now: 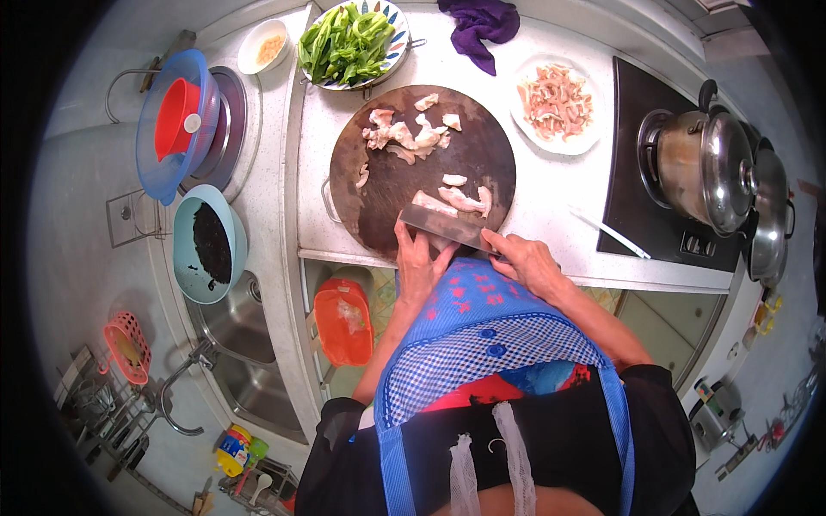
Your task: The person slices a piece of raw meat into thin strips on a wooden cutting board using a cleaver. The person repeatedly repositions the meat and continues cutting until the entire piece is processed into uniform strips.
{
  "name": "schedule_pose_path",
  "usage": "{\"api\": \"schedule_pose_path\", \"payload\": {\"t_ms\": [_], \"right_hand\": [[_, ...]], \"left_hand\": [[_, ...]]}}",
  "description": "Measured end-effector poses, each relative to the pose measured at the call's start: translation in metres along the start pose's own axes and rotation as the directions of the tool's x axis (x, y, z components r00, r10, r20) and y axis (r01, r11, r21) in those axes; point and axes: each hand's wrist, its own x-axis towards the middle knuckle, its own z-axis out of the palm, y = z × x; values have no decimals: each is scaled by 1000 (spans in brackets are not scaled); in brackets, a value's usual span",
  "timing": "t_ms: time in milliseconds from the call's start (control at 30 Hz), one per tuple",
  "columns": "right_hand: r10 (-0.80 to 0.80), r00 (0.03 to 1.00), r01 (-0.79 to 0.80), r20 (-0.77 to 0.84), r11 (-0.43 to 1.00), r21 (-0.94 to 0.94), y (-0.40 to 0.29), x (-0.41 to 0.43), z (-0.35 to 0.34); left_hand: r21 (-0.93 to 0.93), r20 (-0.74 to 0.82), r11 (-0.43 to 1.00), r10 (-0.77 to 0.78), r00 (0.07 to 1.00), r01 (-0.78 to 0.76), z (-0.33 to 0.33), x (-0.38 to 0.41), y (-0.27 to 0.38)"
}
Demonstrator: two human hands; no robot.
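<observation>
A round wooden chopping board (400, 184) lies on the counter before me. My right hand (526, 261) is closed on the handle end of a cleaver (445, 227), whose broad blade points left over the board's near edge. My left hand (419, 261) rests at the near edge, fingers against a piece of pale raw meat (433, 204) that the blade partly hides. Sliced meat strips (461, 198) lie just beyond the blade, and a heap of meat pieces (406, 135) sits on the board's far half. Cut meat strips fill a white plate (597, 135) at the right.
Leafy greens (348, 45), a small white bowl (245, 55) and a purple cloth (481, 29) are at the back. A lidded steel pot (694, 168) stands on the stove at right. Left are colanders, a light-blue basin (240, 242) and the sink (242, 322); an orange bin (345, 351) stands below.
</observation>
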Motion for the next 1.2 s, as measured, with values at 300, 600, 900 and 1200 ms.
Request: {"api": "schedule_pose_path", "payload": {"t_ms": [300,600,900,1200], "right_hand": [[-13,1000,13,-14,999,-51,-1,3,1],[3,1000,-2,10,999,-36,0,1,1],[22,999,-25,35,998,64,-2,7,-2],[27,994,-30,109,999,24,-6,21,-4]], "left_hand": [[39,-15,999,30,999,-29,2,2,-6],[47,23,999,1,1000,-3,-3,3,-3],[118,28,993,21,999,-24,-4,7,4],[77,53,997,-27,998,23,0,4,-1]]}}
